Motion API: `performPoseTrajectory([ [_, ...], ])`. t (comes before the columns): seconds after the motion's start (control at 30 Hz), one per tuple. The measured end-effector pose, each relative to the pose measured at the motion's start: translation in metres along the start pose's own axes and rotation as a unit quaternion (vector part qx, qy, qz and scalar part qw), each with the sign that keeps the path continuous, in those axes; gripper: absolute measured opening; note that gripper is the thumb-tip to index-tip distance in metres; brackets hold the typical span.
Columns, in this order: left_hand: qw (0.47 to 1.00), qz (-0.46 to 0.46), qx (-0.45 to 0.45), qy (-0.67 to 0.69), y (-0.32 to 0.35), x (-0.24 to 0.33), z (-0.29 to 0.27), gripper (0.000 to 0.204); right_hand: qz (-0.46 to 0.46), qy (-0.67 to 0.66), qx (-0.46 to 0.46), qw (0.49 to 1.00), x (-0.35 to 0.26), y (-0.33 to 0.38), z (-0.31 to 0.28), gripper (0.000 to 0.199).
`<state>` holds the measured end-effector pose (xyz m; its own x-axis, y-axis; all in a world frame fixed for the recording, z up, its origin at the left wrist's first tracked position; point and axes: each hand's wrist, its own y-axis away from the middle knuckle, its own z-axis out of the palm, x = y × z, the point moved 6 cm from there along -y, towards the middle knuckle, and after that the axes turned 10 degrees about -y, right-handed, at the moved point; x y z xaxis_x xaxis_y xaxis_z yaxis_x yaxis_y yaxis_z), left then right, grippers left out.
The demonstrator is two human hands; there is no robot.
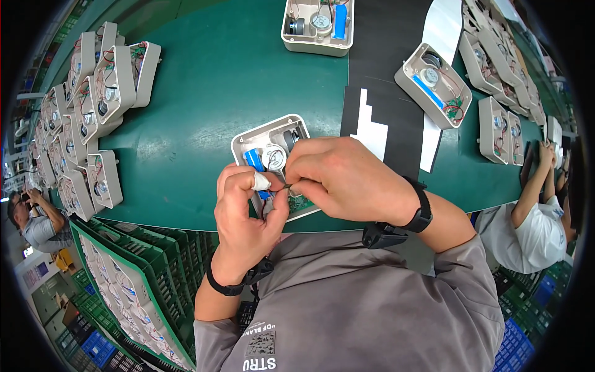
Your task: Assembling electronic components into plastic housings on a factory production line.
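Observation:
In front of me on the green table lies an open cream plastic housing [237,146]. It holds a blue cylindrical battery [253,159], a round white part [273,157], a dark round part [291,136] and a green circuit board [300,203]. Over its near half, my left hand [243,208] and my right hand [347,177] meet fingertip to fingertip. Both are closed in a pinch on a thin dark wire [287,186], whose ends are hidden by the fingers. A white covering [261,181] wraps one left fingertip. Part of the board lies hidden beneath my hands.
Similar housings [121,80] are stacked at the left, with more [496,130] at the right. Single ones stand at the far middle [317,46] and right [406,80]. A black sheet [384,80] covers part of the green table [186,124]. Green crates [158,260] stand left below. Co-workers sit at both sides.

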<state>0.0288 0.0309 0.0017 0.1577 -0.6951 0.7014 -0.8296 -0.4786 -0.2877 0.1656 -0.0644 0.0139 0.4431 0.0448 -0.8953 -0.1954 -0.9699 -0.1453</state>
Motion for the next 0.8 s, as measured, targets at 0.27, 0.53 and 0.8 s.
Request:
performPoseTrajectory([
  [0.27,0.998,0.038,-0.023,-0.054,-0.006,0.004,0.000,0.041,-0.029,0.045,0.033,0.998,0.001,0.009,0.007,0.008],
  [0.53,0.992,0.052,-0.072,-0.092,-0.019,0.007,0.000,0.036,0.015,0.098,-0.006,0.995,-0.001,0.001,0.009,0.008],
  [0.8,0.998,-0.053,-0.011,-0.032,0.006,-0.022,-0.006,0.034,-0.077,-0.028,0.221,0.972,-0.007,0.015,0.001,0.015],
])
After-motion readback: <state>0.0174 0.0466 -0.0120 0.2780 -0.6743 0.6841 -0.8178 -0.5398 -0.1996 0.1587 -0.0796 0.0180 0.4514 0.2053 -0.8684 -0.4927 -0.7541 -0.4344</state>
